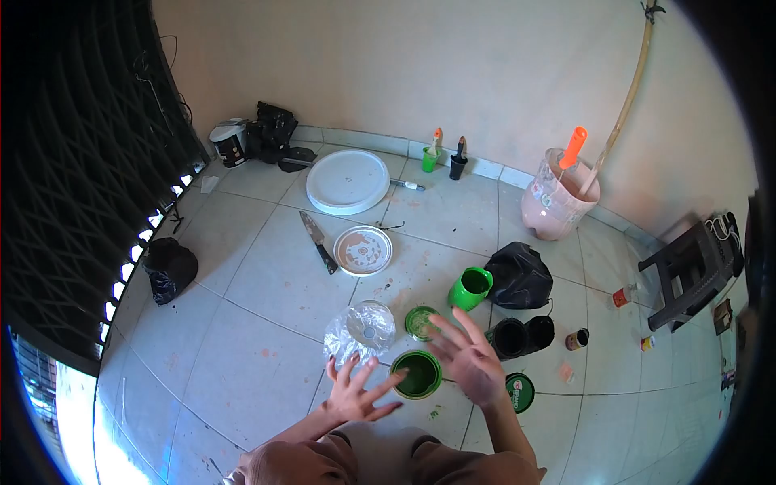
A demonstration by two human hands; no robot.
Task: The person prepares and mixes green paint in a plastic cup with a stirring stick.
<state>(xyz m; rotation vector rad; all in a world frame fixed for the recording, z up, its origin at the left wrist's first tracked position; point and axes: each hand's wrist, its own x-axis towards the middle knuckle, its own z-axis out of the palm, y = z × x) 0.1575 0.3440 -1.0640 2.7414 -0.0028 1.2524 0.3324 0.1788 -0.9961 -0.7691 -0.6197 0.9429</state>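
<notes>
My left hand [356,396] is raised, palm up with fingers spread and nothing in it, just left of an open can of green paint [418,393]. My right hand [477,372] is also lifted with its fingers apart, to the right of that can, and holds nothing. Behind the can lie a green-smeared lid [419,323] and a crumpled clear plastic wrap [339,335] around a round clear container. Beyond my right hand stands a tilted bright green container [462,299]. A dark green lid [520,393] rests to the right of my right wrist.
Black containers [509,339], a small jar [577,339] and a black bag [521,279] sit to the right. Farther back are a knife [317,239], white lids [347,179], brushes in small cups [458,166] and a pink bucket [554,210]. A dark stool [695,259] stands far right.
</notes>
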